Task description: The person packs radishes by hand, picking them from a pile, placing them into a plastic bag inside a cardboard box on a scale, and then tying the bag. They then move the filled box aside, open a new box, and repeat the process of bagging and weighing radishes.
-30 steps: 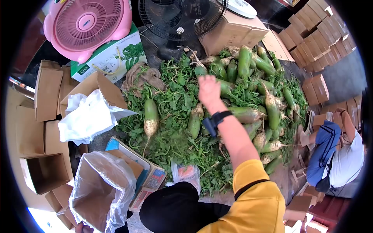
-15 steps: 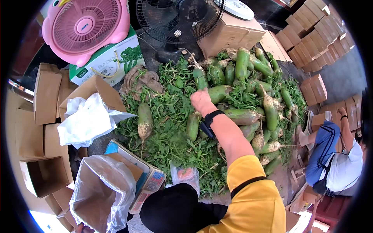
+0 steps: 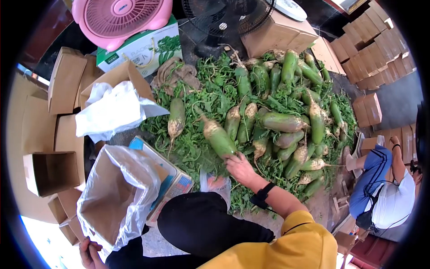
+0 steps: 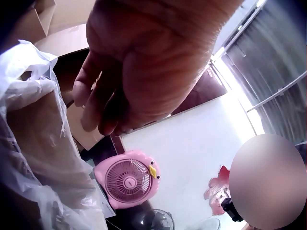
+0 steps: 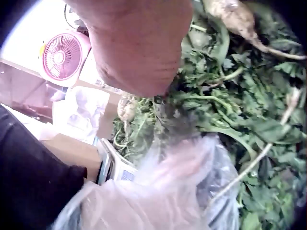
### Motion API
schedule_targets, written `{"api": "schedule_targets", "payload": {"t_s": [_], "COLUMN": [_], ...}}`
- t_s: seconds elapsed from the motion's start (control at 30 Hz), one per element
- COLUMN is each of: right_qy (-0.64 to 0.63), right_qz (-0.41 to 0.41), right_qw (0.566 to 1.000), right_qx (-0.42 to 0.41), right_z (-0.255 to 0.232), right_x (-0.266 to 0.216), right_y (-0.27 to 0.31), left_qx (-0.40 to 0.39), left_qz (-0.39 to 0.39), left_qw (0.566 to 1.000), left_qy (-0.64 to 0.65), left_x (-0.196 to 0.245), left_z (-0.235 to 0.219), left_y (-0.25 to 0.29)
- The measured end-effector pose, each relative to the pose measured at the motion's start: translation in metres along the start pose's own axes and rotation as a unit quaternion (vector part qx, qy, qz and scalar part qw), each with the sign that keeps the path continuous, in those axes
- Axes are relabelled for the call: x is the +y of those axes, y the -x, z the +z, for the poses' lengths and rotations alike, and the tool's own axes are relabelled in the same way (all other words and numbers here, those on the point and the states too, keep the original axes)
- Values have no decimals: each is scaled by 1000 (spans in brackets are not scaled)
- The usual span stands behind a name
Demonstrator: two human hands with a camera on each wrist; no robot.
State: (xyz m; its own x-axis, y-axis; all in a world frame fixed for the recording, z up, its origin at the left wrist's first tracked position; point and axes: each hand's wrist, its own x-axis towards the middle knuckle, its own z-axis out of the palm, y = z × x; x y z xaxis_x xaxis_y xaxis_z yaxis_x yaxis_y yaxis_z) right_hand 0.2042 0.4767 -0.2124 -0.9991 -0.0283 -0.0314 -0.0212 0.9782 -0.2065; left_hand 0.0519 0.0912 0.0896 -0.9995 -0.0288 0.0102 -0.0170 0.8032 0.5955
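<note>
Gripping a green-and-white radish (image 3: 218,138) by its green end, the right hand (image 3: 242,169) has its fingers and thumb curled round that end, a black band (image 3: 265,193) on the wrist and a yellow sleeve (image 3: 309,242) behind. The radish slants over the leaves (image 3: 188,150), its pale root end pointing away from the person; whether it touches them, I cannot tell. The left hand (image 3: 92,253), its fingers loosely bent, is beside the near end of a cardboard box with a clear plastic liner (image 3: 107,193); whether it touches the liner, I cannot tell.

Just past the dark trousers (image 3: 192,219) sit a scale (image 3: 181,184) and a plastic bag (image 3: 221,186) with something reddish inside. Farther out, 1 more radish (image 3: 176,117) lies apart on the greens, left of a large heap of radishes (image 3: 284,122). Beyond stand a green-and-white carton (image 3: 163,47), a pink fan (image 3: 122,13) and a black fan (image 3: 228,13). Off to the right, 1 other person (image 3: 392,197) in a white top and blue bottoms is near stacked brown cartons (image 3: 376,45).
</note>
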Motion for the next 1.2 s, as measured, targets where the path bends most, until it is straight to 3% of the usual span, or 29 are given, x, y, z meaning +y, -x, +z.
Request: {"api": "schedule_targets", "payload": {"t_s": [0.07, 0.13, 0.17, 0.23, 0.27, 0.4, 0.47, 0.53, 0.67, 0.73, 0.8, 0.9, 0.93, 1.0, 1.07, 1.13, 1.2], "right_qy": [-46, -220, -220, -246, -247, -216, -283, -294, -253, -178, -118, -43, -43, 36, 61, 93, 114], "right_qz": [104, 219, 219, 330, 328, 420, 464, 471, 445, 403, 330, 196, 195, 71, 38, -67, -89], "right_qw": [993, 946, 947, 905, 906, 879, 836, 831, 859, 897, 936, 964, 964, 953, 948, 939, 922], "right_qx": [19, 87, 86, 103, 104, 58, 76, 45, -10, -24, -45, -174, -175, -293, -310, -326, -360], "right_z": [4, 21, 23, 24, 22, 40, 61, 66, 46, 37, 25, 9, 2, -11, -22, -28, -44], "right_x": [-3, 4, 4, 1, -7, -17, -10, -2, 0, -2, 2, 25, 32, 45, 54, 63, 64], "right_y": [9, 11, 10, -2, -9, -15, -7, -4, -4, -5, -4, -9, -15, -28, -40, -50, -65], "left_qx": [7, 2, -1, -1, -3, 16, 17, 14, 21, 24, 44, 52, 52, 34, 41, 47, 41], "left_qz": [7, 9, 11, 43, 75, 65, 67, 67, 66, 68, 61, 47, 46, 65, 63, 61, 60], "left_qw": [1000, 1000, 1000, 996, 988, 992, 992, 993, 993, 994, 993, 994, 994, 993, 993, 994, 994], "left_qy": [-2, 7, 18, 75, 131, 110, 108, 101, 95, 84, 86, 82, 82, 97, 90, 83, 84], "left_x": [-3, -6, -9, -57, -67, -72, -73, -75, -77, -80, -88, -87, -89, -94, -90, -85, -80], "left_z": [-2, -6, -7, -11, -10, -13, -15, -18, -19, -20, -22, -22, -22, -24, -23, -22, -19], "left_y": [3, 5, 5, -6, -10, -5, -6, -5, -3, -3, -4, -3, -4, -4, -3, -2, -1]}}
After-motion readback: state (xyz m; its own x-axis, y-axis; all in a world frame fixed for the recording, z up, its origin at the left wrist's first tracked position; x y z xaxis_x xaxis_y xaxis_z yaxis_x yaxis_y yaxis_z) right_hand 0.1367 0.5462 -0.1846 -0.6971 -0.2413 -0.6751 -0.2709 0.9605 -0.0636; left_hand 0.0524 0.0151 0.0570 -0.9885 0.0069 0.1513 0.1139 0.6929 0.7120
